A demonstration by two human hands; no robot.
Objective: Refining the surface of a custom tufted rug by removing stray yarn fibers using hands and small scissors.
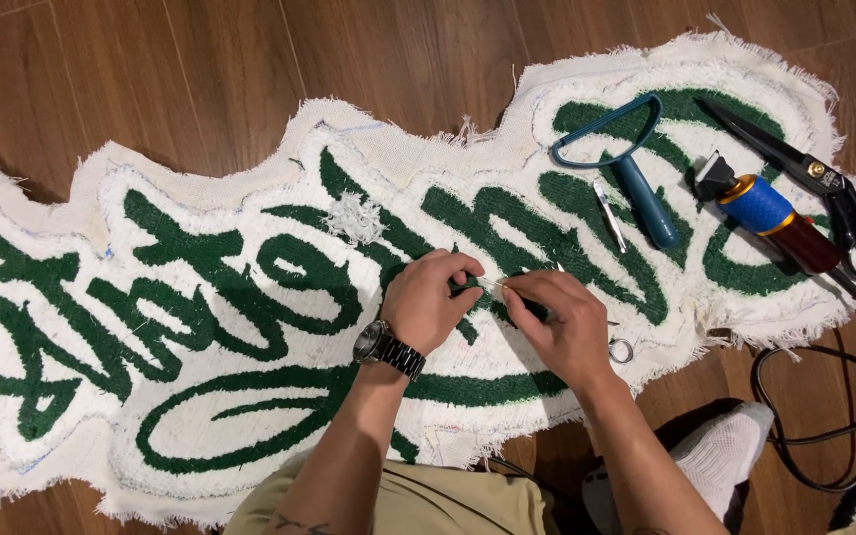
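— Two hands at the middle of the rug, is that what I'm getting?

— Yes. My left hand, watch on the wrist, is curled shut with its fingertips pinching a thin white strand; my right hand is closed on the strand's other end, just beside the left. Both sit on the tufted rug, white pile with green lettering, spread on the wooden floor.

— How far along does it look?

— Well on, I'd judge. The green and white pile reads full from edge to edge, and a small tuft of loose white yarn lies on the rug near the left hand, so trimming of strays looks under way. The frayed backing cloth around the border is uncut, so edging remains.

— And the tools?

— All to the right and apart from the hands: a teal-handled loop tool, a slim silvery tool beside it, an electric trimmer with a blue and brown body, black shears and a black cord coiled on the floor.

— Anything you can't make out?

— A metal ring shows behind the right hand; perhaps small scissors, but the hand covers most of it. The rug's left end runs out of view.
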